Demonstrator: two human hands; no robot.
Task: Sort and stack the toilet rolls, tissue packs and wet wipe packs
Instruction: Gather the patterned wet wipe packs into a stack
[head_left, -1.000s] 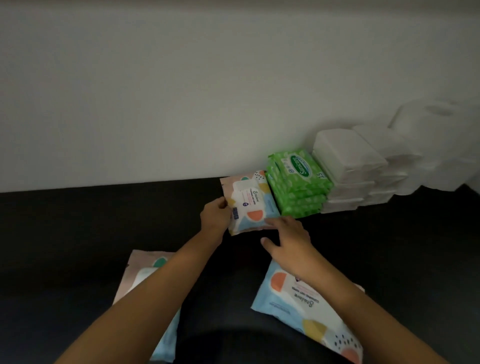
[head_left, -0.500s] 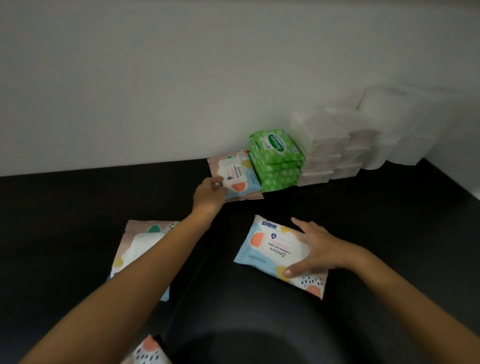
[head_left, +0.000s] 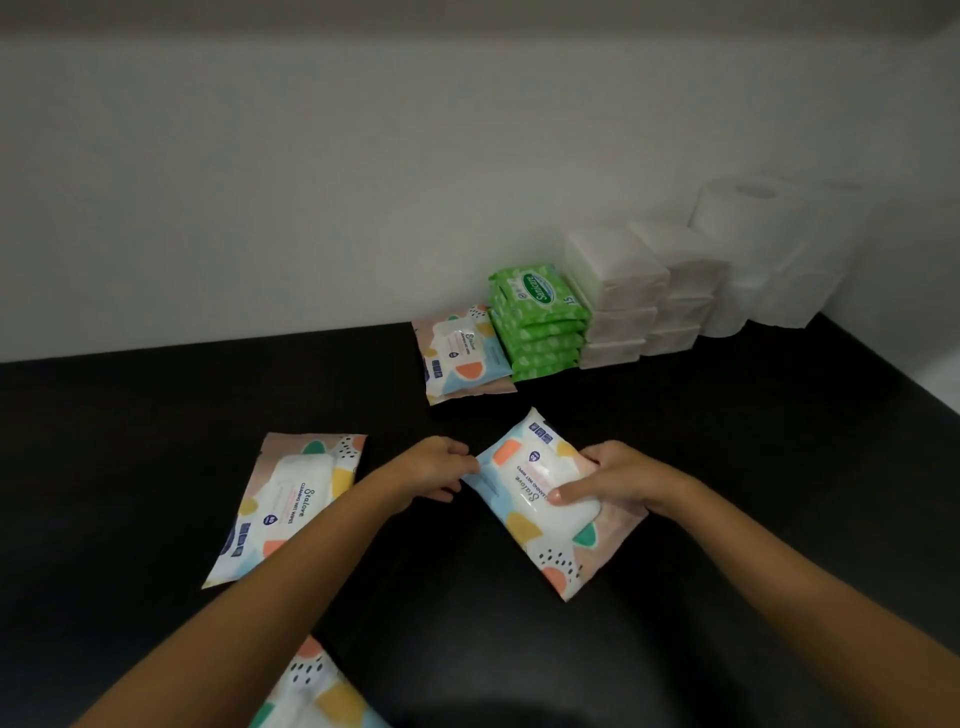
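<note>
A dark, matte black table (head_left: 156, 415) is being seen against a white wall. Along its far edge, a row is being formed: white toilet rolls (head_left: 748, 260) at the right, stacked white tissue packs (head_left: 623, 301) beside them, then a stack of green wet wipe packs (head_left: 540, 322), then pastel patterned wet wipe packs (head_left: 460, 353) touching the green stack. Nearer, a pastel pack (head_left: 291, 504) is lying flat at left, another (head_left: 540, 499) is resting mid-table, and a third (head_left: 317, 691) is being cut off by the bottom edge.
</note>
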